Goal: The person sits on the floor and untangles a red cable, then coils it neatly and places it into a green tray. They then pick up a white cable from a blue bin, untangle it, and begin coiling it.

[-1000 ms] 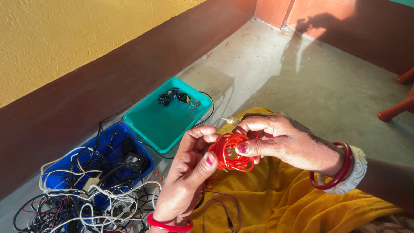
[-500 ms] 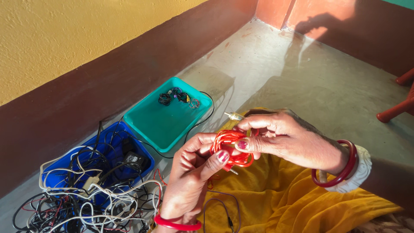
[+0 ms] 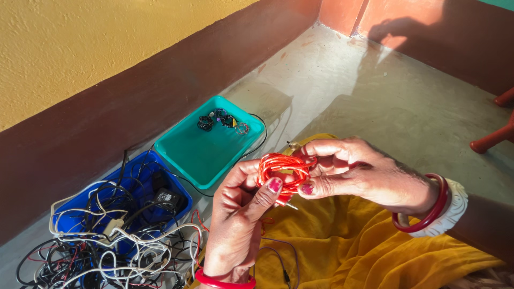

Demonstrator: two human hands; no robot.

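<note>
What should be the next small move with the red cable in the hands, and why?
Probably tuck the loose plug end under the coil. The red cable is already wound into a small bundle, pinched between the left hand and the right hand, but a metal plug sticks out at the top, so the coil may unwind.

A rough-textured yellow wall (image 3: 80, 48) fills the far left, with a wide dark maroon band (image 3: 160, 91) along its base that meets a bare grey concrete floor (image 3: 364, 91). At the far right the floor ends in a corner against a reddish-orange wall (image 3: 428, 27), where warm sunlight falls and casts a soft shadow. A red furniture leg (image 3: 490, 140) stands at the right edge.
</note>
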